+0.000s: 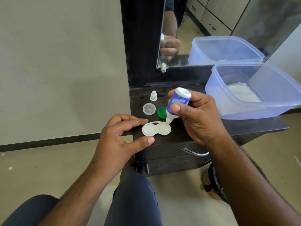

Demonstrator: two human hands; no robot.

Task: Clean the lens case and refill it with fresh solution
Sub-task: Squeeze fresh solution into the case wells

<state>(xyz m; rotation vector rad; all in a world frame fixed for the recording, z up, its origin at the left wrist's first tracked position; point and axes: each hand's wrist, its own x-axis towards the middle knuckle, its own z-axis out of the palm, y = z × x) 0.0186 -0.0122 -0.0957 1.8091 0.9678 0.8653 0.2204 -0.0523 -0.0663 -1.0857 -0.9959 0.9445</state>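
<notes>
right hand (197, 118) tipping solution bottle (176, 103) over lens case (156, 128), left hand (120, 137) steadying

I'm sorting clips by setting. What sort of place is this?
Probably a dressing table in a home bedroom: a wall mirror above a dark vanity counter with a drawer handle, and cupboards reflected in the mirror.
</notes>
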